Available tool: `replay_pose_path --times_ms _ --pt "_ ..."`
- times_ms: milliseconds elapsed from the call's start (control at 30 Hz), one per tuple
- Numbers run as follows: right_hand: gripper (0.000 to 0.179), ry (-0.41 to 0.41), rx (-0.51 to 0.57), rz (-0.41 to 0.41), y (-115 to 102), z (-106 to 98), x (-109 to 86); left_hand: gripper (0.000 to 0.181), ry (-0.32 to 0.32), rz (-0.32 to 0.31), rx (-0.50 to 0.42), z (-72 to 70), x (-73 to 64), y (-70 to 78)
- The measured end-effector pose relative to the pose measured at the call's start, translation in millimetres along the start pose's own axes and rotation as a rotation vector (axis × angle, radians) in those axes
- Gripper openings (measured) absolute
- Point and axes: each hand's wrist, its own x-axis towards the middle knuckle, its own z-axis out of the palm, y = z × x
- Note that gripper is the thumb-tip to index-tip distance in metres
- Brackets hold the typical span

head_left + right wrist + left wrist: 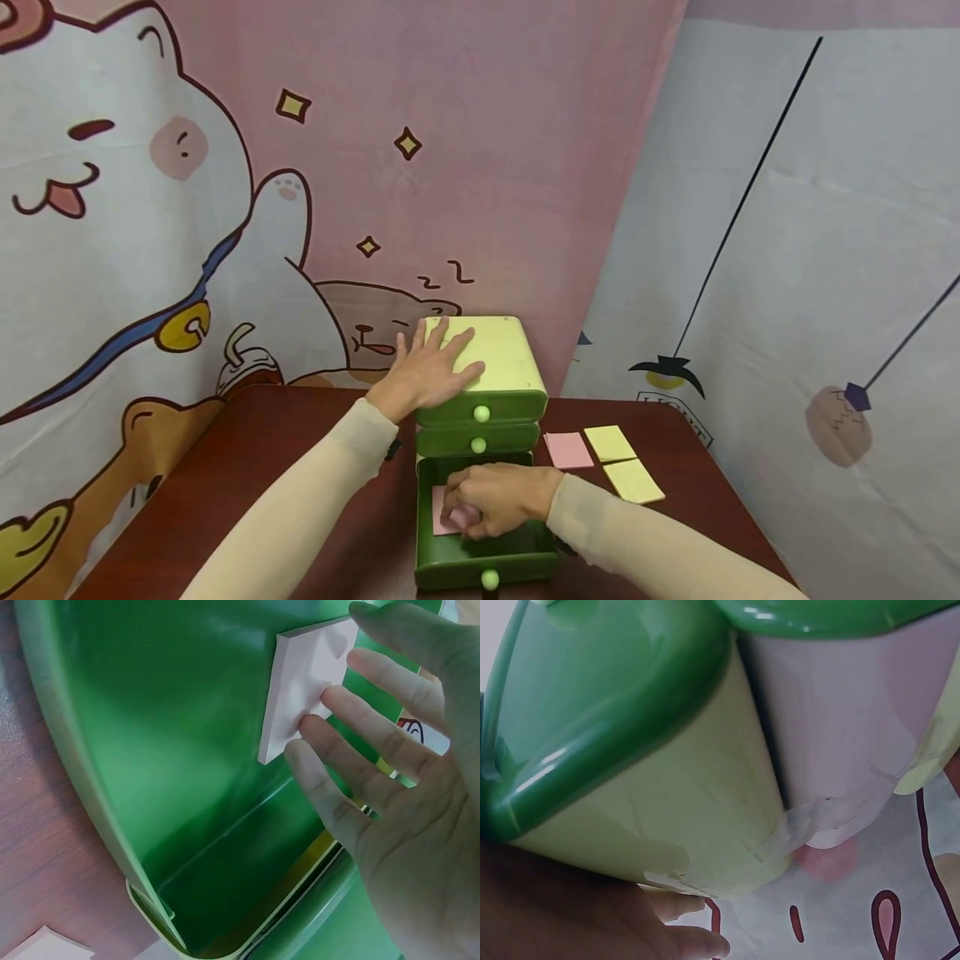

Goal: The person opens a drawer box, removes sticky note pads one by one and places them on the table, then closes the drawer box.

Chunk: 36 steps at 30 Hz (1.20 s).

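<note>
A small drawer cabinet (495, 354) with a pale yellow top and green drawer fronts stands on the table. My left hand (429, 371) rests on its top with the fingers spread; in the left wrist view that hand (592, 915) lies along the cabinet's pale side. The bottom drawer (442, 560) is pulled out. Inside it lies a pad of pink sticky notes (441, 515), partly covered by my right hand (502, 497). In the right wrist view, the fingertips of my right hand (397, 742) touch the face of the pink pad (300, 682) on the drawer's floor.
Right of the cabinet, a pink sticky note pad (568, 450) and two yellow pads (610, 443) lie on the dark red table (315, 467). Two drawers above the pulled-out one are pushed in, each with a round knob (481, 413). A cartoon-printed cloth (487, 167) hangs behind.
</note>
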Motion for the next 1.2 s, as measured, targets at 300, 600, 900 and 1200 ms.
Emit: replay_pose_path --times_ms 300,600,900,1200 --pt "0.043 0.005 -0.037 -0.043 0 1 5.4 0.08 -0.004 -0.003 -0.001 0.8 -0.5 -1.3" --pt "0.06 -0.02 -0.083 -0.023 -1 0 11.7 0.081 -0.005 0.0 -0.003 3.1 -0.7 -1.0" --pt "0.063 -0.015 -0.133 -0.03 -4 2 18.2 0.081 -0.009 -0.001 0.01 3.0 -1.5 -1.8" --pt "0.058 -0.016 -0.173 -0.009 -4 0 19.9 0.082 0.007 0.0 0.016 1.0 0.9 -2.1"
